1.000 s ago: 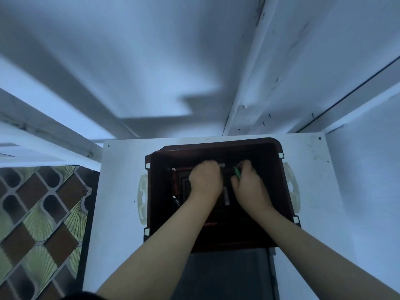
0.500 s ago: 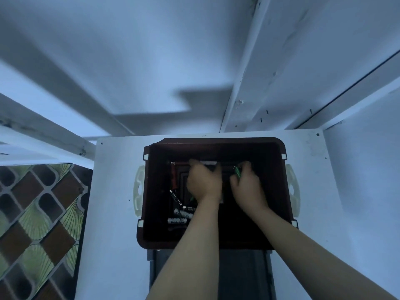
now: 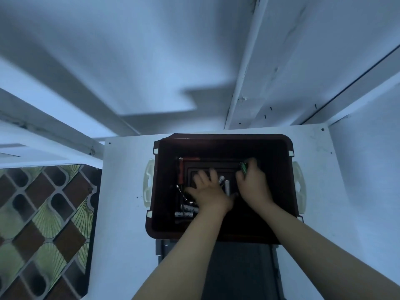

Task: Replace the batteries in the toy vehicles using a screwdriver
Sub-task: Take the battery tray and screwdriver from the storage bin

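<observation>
- Low in the middle of the frame, a dark red bin (image 3: 279,191) sits on a white table (image 3: 123,191), and both hands reach down into it.
- Left hand (image 3: 207,191) lies flat over the bin floor with its fingers spread apart, gripping nothing that shows.
- Right hand (image 3: 254,185) is curled, fingers together, around a small green object (image 3: 244,167) near the upper right of the bin floor; it looks like a battery, though the dim light leaves that unsure.
- Loose batteries (image 3: 186,213) lie at the lower left of the bin floor, with two pale ones (image 3: 226,186) standing between the hands.
- A red-handled screwdriver (image 3: 181,174) lies along the left side of the bin floor, apart from both hands.
- No toy vehicle is visible; it may be hidden under the hands or out of frame.
- The step appears to be sorting out the cells needed. To do it well, I would gather matching batteries one at a time instead of raking through the pile, keep the picked one separate in the right hand, and lift the screwdriver out next so it is not buried.
- Poor light is the risk: fresh and spent cells could be confused.
</observation>
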